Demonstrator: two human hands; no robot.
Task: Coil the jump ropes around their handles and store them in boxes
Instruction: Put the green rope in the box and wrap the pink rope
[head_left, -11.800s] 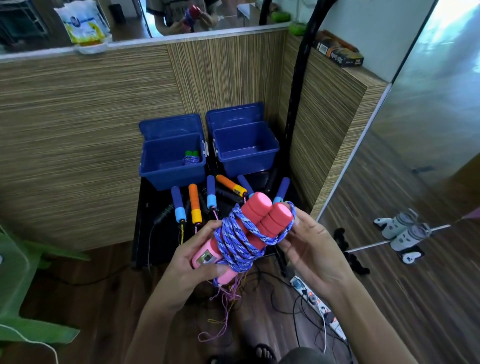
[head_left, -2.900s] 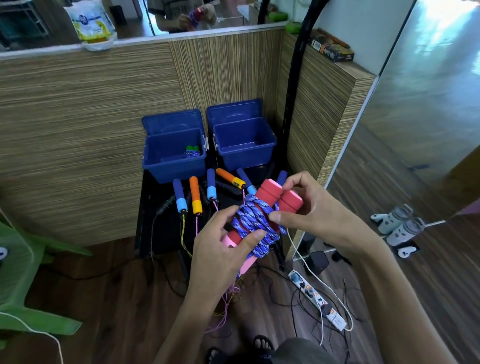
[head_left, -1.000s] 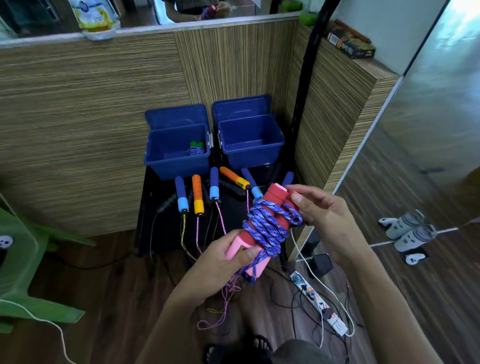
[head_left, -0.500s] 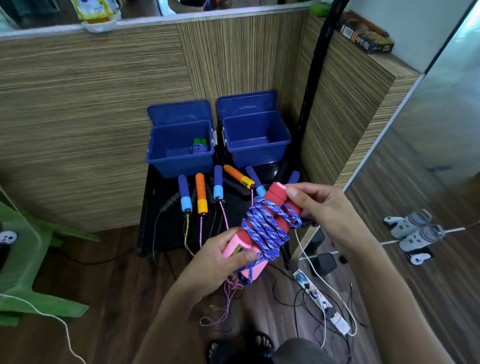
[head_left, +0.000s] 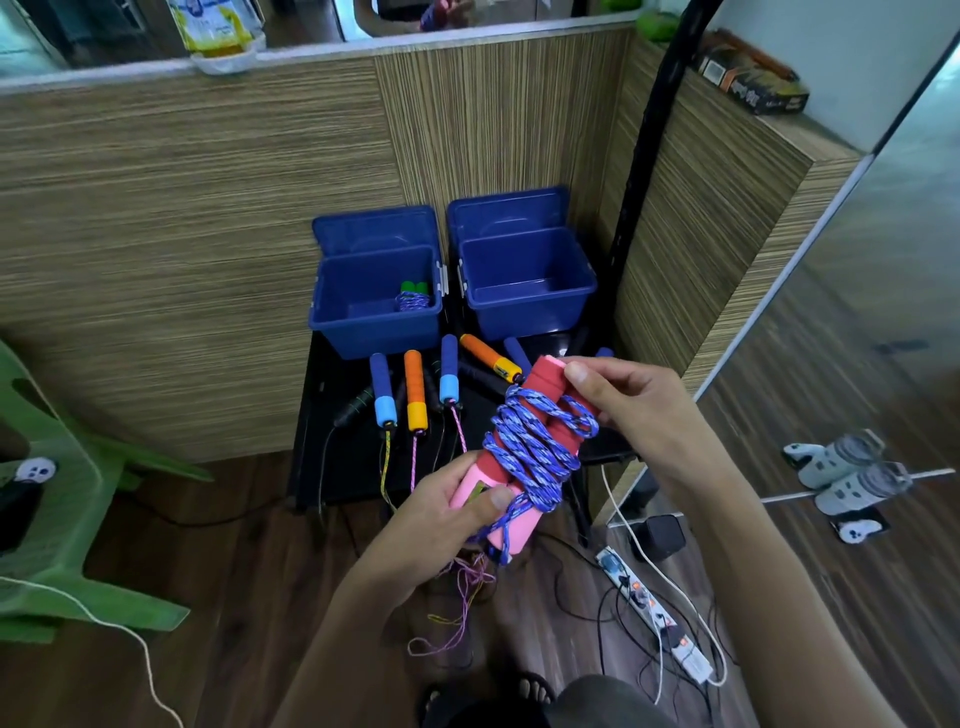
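Note:
I hold a jump rope with pink and red handles (head_left: 545, 387), its blue rope (head_left: 535, 447) coiled around both handles. My left hand (head_left: 452, 506) grips the pink lower ends, thumb pressing the rope. My right hand (head_left: 628, 402) pinches the red upper ends. Two open blue boxes stand at the back of a black table (head_left: 306, 467): the left box (head_left: 374, 322) holds a coiled rope with green handles (head_left: 414, 296), the right box (head_left: 527, 304) looks empty. Several uncoiled ropes with blue and orange handles (head_left: 415, 389) lie in front of the boxes.
Wood-grain partitions enclose the table on the left, back and right. A green plastic chair (head_left: 57, 519) stands at the left. A power strip (head_left: 654, 618) and cables lie on the wooden floor. A black pole (head_left: 644, 156) rises beside the right box. Shoes (head_left: 841, 473) lie at the right.
The coiled pink-handled rope has stayed in both hands, with the rope now wound tighter than 11.8 s ago. My right hand moved up to the red handle tops.

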